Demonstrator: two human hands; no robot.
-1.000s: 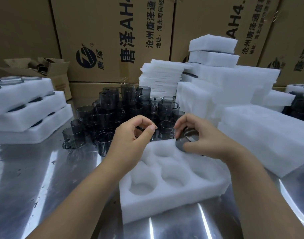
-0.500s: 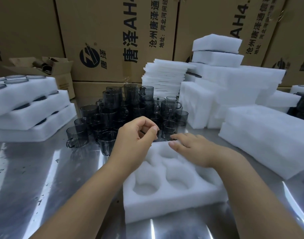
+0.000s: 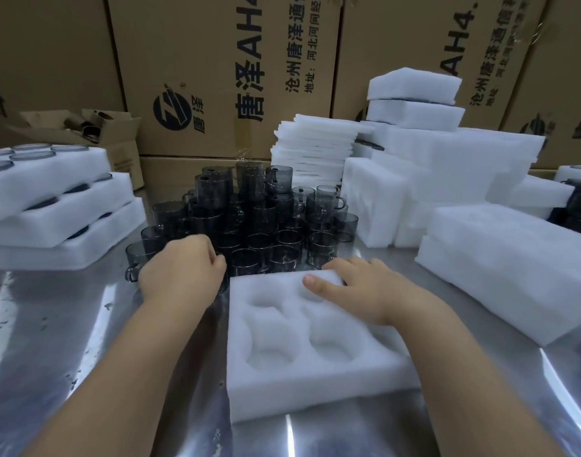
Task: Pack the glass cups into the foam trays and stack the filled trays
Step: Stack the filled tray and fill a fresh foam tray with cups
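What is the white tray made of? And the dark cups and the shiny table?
The tray looks like soft white foam: matte, fuzzy at the edges, with rounded scooped pockets. The cups seem to be smoky grey glass: you can see through them and their rims glint. The table is probably steel, since it reflects the lights in bright streaks.

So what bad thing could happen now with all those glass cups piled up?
The glass cups stand piled in layers, and the left hand is at the front row; pulling one out might topple those above. The filled trays on the left are stacked crooked, so another on top might slide off. The foam tray lies on a shiny table; if the right hand resting on it lifts, it may skid.
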